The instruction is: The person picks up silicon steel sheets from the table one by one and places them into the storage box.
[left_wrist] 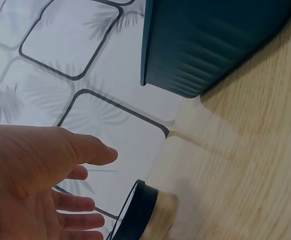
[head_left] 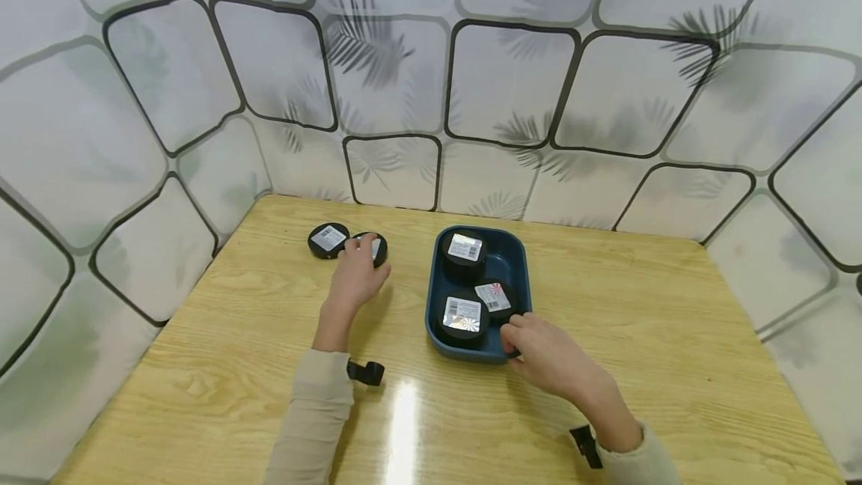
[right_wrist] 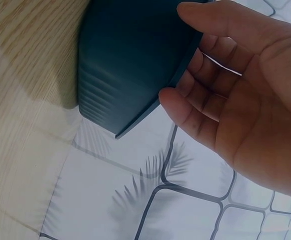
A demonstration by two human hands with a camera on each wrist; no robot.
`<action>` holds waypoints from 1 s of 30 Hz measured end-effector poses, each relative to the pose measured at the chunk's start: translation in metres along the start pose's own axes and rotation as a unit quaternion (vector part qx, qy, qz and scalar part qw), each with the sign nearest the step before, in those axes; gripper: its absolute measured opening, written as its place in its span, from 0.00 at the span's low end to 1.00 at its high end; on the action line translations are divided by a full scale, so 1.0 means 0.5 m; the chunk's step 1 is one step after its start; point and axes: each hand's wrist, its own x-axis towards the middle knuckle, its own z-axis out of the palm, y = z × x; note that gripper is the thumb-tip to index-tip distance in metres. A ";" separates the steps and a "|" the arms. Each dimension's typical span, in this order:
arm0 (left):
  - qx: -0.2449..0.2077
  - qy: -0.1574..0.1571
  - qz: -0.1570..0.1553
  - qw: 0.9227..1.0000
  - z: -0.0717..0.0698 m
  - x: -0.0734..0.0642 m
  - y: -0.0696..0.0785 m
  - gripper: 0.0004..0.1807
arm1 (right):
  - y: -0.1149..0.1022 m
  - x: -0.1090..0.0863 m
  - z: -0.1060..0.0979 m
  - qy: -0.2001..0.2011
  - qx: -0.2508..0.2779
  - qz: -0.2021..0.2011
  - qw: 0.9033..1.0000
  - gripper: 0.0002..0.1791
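My left hand point(head_left: 357, 273) hovers at a round black container point(head_left: 381, 249) with a white label, its fingers partly covering the top. In the left wrist view that hand's thumb and fingers are spread apart, with a black container point(left_wrist: 144, 212) near the fingertips and nothing gripped. Another labelled black container point(head_left: 328, 239) lies just to the left. My right hand point(head_left: 555, 359) pinches the near right rim of a dark blue plastic tray point(head_left: 432, 305), thumb outside and fingers over the edge. Inside the tray sit three labelled black containers point(head_left: 464, 249), one at the back and two toward the front.
The light wooden table point(head_left: 640, 305) ends at a wall point(head_left: 390, 73) patterned with outlined tiles and leaves. Dark straps point(head_left: 366, 373) sit at both wrists. A bright reflection lies on the table between the forearms.
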 end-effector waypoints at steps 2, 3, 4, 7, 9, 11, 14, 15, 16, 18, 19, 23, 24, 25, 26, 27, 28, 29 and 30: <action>0.001 0.004 -0.005 1.000 0.001 0.003 0.000 0.35 | 0.001 0.000 0.001 -0.001 0.000 0.001 1.000 0.15; 0.003 0.006 -0.006 1.000 0.001 0.005 0.000 0.36 | 0.001 0.000 0.001 -0.003 0.000 0.003 1.000 0.15; 0.005 0.008 -0.006 1.000 0.001 0.006 -0.001 0.36 | 0.002 0.000 0.001 -0.004 0.000 0.005 1.000 0.15; 0.012 0.006 -0.006 1.000 0.001 0.011 -0.004 0.36 | 0.002 0.001 -0.001 -0.011 0.000 0.011 1.000 0.14; 0.019 0.003 -0.008 1.000 0.001 0.015 -0.008 0.36 | 0.001 0.001 -0.002 -0.012 0.001 0.011 1.000 0.14; 0.020 -0.004 -0.009 1.000 0.002 0.019 -0.016 0.37 | 0.001 0.000 -0.003 -0.012 0.000 0.009 1.000 0.14; 0.017 -0.016 -0.013 1.000 0.000 0.025 -0.026 0.37 | -0.001 0.000 -0.003 -0.010 0.001 0.003 1.000 0.14; 0.015 -0.020 -0.014 1.000 -0.001 0.027 -0.029 0.37 | -0.001 0.000 -0.003 -0.009 0.001 0.003 1.000 0.14; 0.013 -0.023 -0.015 1.000 -0.002 0.028 -0.031 0.37 | -0.001 0.000 -0.003 -0.009 0.001 0.004 1.000 0.14; 0.012 -0.028 -0.017 0.999 -0.005 0.030 -0.034 0.37 | -0.002 0.001 -0.004 -0.010 0.002 0.007 1.000 0.14; 0.012 -0.029 -0.017 0.999 -0.005 0.031 -0.036 0.38 | -0.002 0.001 -0.004 -0.011 0.001 0.009 1.000 0.14; 0.017 -0.035 -0.023 0.999 -0.005 0.034 -0.042 0.38 | -0.004 0.003 -0.005 -0.017 0.000 0.018 1.000 0.14; 0.017 -0.036 -0.025 0.999 -0.005 0.035 -0.042 0.38 | -0.004 0.003 -0.005 -0.019 0.000 0.020 1.000 0.14; 0.016 -0.038 -0.028 0.999 -0.006 0.035 -0.043 0.38 | -0.004 0.003 -0.005 -0.020 0.000 0.021 1.000 0.14; 0.015 -0.040 -0.030 0.999 -0.006 0.035 -0.044 0.38 | -0.004 0.003 -0.005 -0.020 0.000 0.020 1.000 0.14; 0.015 -0.042 -0.032 0.998 -0.006 0.037 -0.044 0.38 | -0.003 0.003 -0.005 -0.019 0.000 0.019 1.000 0.14; 0.014 -0.044 -0.034 0.998 -0.007 0.038 -0.045 0.38 | -0.003 0.003 -0.004 -0.018 0.000 0.017 1.000 0.14; 0.013 -0.045 -0.035 0.998 -0.007 0.040 -0.046 0.38 | -0.003 0.002 -0.003 -0.016 0.000 0.016 1.000 0.14; 0.013 -0.046 -0.037 0.998 -0.007 0.041 -0.047 0.39 | -0.002 0.002 -0.003 -0.015 0.000 0.014 1.000 0.14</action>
